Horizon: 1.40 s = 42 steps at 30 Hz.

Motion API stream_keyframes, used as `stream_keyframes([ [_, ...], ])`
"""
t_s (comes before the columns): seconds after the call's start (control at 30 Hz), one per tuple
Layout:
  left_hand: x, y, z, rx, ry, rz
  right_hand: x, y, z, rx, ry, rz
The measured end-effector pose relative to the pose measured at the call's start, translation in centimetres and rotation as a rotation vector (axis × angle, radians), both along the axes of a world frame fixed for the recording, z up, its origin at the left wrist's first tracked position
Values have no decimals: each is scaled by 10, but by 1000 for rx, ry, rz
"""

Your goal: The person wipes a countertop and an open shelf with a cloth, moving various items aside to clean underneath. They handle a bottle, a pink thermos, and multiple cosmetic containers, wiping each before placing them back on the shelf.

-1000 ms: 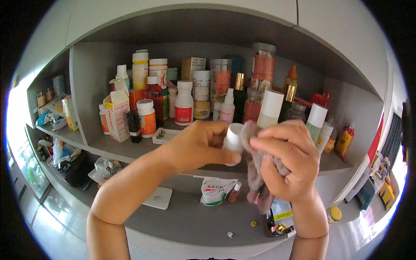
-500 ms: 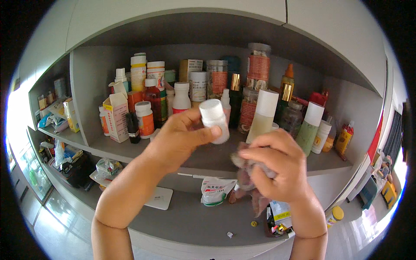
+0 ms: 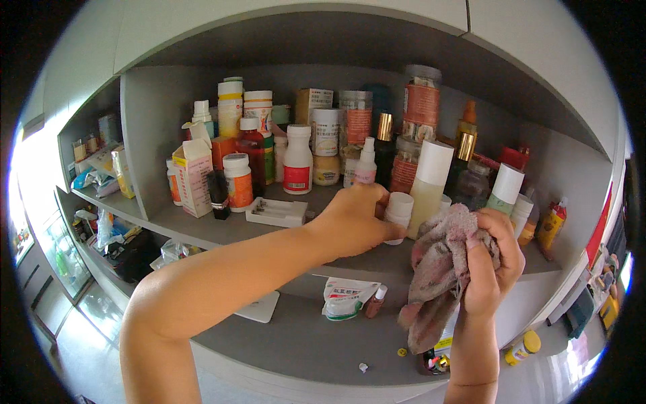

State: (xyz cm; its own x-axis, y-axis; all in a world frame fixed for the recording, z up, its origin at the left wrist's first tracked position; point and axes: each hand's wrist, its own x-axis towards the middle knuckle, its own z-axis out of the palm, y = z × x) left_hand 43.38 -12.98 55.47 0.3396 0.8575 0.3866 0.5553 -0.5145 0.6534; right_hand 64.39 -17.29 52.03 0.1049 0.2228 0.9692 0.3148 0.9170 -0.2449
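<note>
My left hand [image 3: 360, 219] is closed around a small white bottle [image 3: 400, 214] at the front of the shelf. The bottle stands upright, close to a tall bottle with a white cap and pale yellow liquid [image 3: 427, 192]. Bunched in my right hand [image 3: 494, 266] is a greyish-pink cloth [image 3: 441, 259], its loose end hanging below the shelf edge. Behind that hand stands a green bottle with a white cap [image 3: 505, 185], partly covered. A small pink spray bottle [image 3: 366, 165] rises just behind my left hand.
Left on the shelf are a pink-and-white carton [image 3: 194, 182], an orange-and-white bottle [image 3: 237, 182] and a shallow white tray [image 3: 276, 211]. Stacked jars [image 3: 421, 104] stand farther back. A white pouch [image 3: 346, 296] and a small bottle [image 3: 376, 301] lie on the lower shelf.
My left hand has lowered the white bottle and carried it right, from mid-air to the shelf front. The cloth, crumpled before, now hangs more open from my right hand, which shifted right.
</note>
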Motion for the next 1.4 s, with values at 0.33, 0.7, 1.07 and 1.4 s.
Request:
stream_keyframes([
  [0.33,-58,43,46,383,103,357,-2,12,-14,184,-42,-152],
  [0.7,-26,74,28,130,271,380,-3,15,-16,185,-35,-174],
  [1.07,-30,57,25,-29,56,64,-3,11,-14,168,-47,-217],
  [1.4,-92,-14,65,87,932,119,4,11,-19,157,-46,-244],
])
